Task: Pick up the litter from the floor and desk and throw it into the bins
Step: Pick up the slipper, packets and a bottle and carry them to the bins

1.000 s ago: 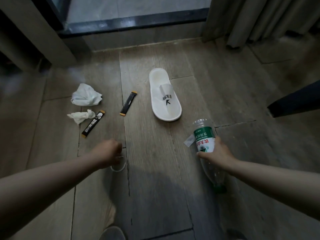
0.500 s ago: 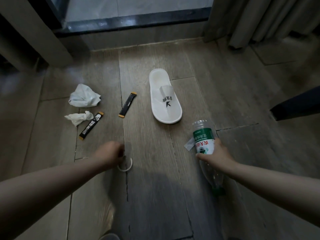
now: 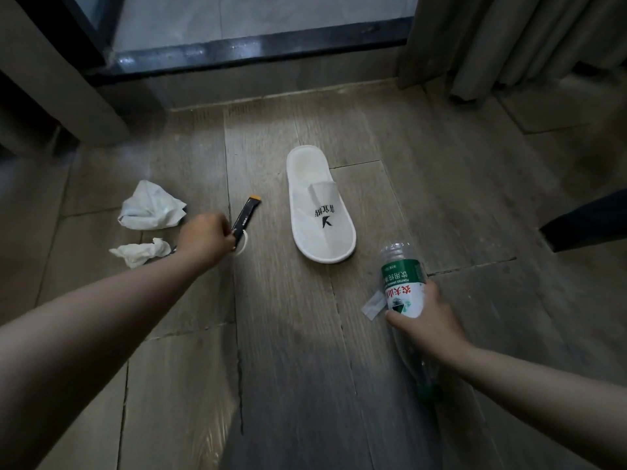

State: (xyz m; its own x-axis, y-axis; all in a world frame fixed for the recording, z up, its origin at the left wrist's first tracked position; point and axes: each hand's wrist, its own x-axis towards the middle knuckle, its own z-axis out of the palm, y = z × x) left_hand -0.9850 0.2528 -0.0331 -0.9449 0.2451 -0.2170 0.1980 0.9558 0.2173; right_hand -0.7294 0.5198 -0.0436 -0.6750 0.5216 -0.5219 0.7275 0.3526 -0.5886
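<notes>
On floor point(image 3: 305, 351) just beyond left hand point(image 3: 207, 237): black sachet point(image 3: 247, 215), long axis angling away up-right. Left hand curled, seemingly pinching white ring point(image 3: 244, 247); right hand point(image 3: 431, 322) wraps bottle point(image 3: 403, 290), well apart from sachet.

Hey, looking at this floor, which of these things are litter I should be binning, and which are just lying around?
Litter for the bins:
plastic bottle, held in the right hand
white ring, at the left hand
black sachet
large crumpled tissue
small crumpled tissue

Just lying about:
white slipper, probably not litter
curtain
</notes>
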